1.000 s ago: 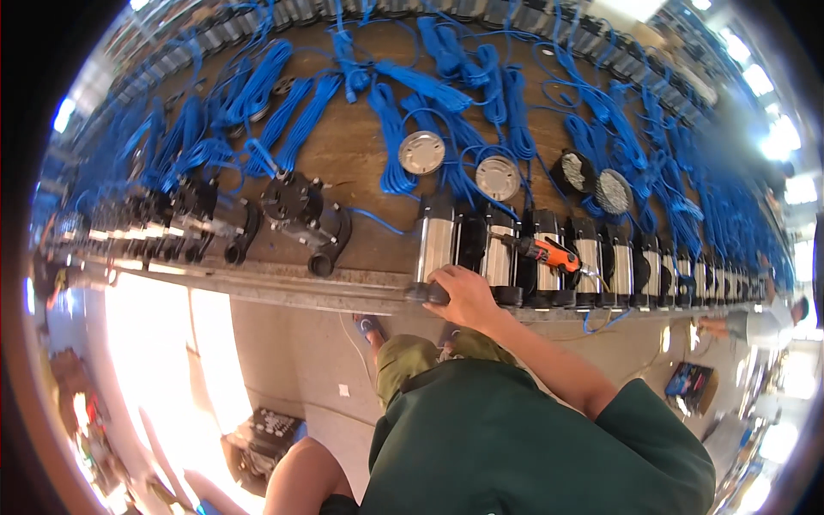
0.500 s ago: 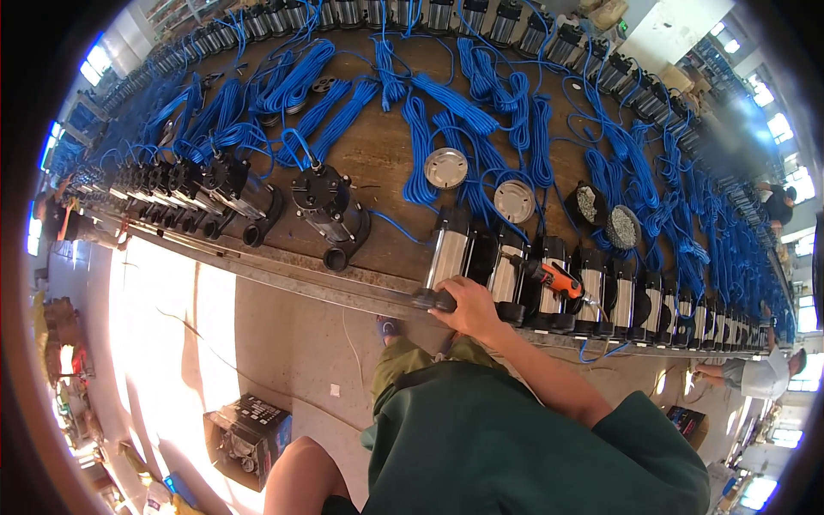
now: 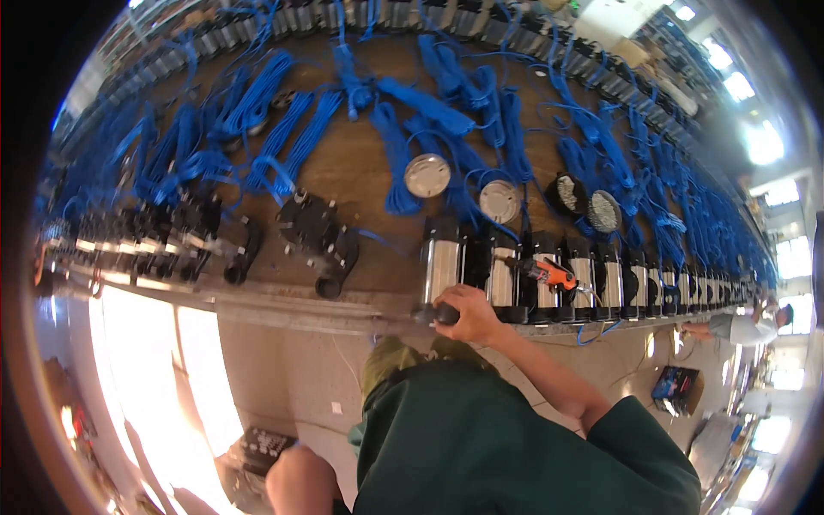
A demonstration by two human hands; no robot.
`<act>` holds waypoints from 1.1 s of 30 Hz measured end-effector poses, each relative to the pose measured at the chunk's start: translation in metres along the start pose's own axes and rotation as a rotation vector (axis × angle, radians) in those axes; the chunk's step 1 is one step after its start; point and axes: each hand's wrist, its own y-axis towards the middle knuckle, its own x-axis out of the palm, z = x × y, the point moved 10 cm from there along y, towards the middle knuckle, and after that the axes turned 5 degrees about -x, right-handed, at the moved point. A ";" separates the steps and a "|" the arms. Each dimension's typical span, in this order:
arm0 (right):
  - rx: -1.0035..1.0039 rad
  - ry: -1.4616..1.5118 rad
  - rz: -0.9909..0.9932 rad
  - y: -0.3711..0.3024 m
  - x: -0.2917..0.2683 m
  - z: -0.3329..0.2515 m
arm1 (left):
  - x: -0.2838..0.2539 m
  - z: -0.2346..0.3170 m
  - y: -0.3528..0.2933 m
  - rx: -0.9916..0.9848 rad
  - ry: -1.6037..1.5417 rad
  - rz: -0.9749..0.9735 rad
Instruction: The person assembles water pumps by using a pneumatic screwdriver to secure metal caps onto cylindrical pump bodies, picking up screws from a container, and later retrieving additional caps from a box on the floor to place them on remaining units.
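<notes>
Silver-and-black pump unit (image 3: 444,266) is sitting at the near edge of the long brown bench (image 3: 360,163), taking the left end of a row of like units (image 3: 611,279). Its silver barrel is extending beyond the grip, away from the person; its black round end is jutting toward the person, directly under the grip.

Surroundings, large to small: blue cable bundles (image 3: 425,105) are covering much of the bench past the row; a black-topped pump (image 3: 311,225) is standing to the left, apart from the unit; two round metal discs (image 3: 427,175) are lying beyond; an orange hand tool (image 3: 556,275) is resting against neighbouring units, right of the hand.

Right arm is reaching in from the lower right, out of a dark green sleeve (image 3: 644,438), forearm slanting up and leftward. Right hand (image 3: 468,311) is showing its back, fingers curling over the black end and pointing left. Grip is grasping the unit there; how tightly, I cannot tell.

Against half a second ago: the whole view is shifting, the bench edge now running more level and the pumps at left blurring. Hand is keeping to the same black end. Orange tool is staying put among the units.
</notes>
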 end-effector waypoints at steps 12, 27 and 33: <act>0.207 0.213 -0.048 0.047 -0.110 -0.063 | -0.225 -0.462 -0.408 -1.807 -0.433 1.117; 0.799 0.930 0.674 -0.037 -0.160 -0.109 | -0.139 -0.417 -0.376 -1.852 -0.735 0.657; 0.971 1.248 0.976 -0.121 -0.133 -0.034 | -0.166 -0.272 -0.271 -1.478 0.058 0.348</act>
